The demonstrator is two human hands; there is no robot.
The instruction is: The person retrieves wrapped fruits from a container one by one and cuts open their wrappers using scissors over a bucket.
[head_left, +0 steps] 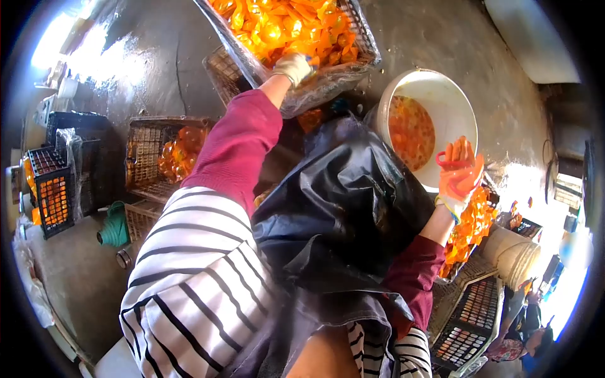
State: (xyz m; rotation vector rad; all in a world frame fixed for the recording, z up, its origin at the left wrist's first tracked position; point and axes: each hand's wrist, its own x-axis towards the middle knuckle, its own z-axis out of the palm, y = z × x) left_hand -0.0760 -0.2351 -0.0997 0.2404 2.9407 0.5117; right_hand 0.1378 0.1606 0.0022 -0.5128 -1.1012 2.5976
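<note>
My left hand [293, 68], in a pale glove, reaches into the near edge of a plastic-lined crate [334, 79] heaped with orange pieces [287, 28]. Its fingers are partly hidden among the pieces, so what they hold is unclear. My right hand [459, 173] wears an orange and white glove and is closed around a red-handled tool [449, 162]. It is at the near rim of a white bucket [450, 104] that holds orange pulpy liquid [411, 132]. Below this hand lies another heap of orange pieces [469, 223].
A black plastic apron [346, 189] covers my lap. At the left stand a brown crate [144, 151] with orange bags, black crates [53, 195] and a green roll [115, 225]. Lower right are a crate [469, 321], a pale container [513, 252] and another person [526, 327].
</note>
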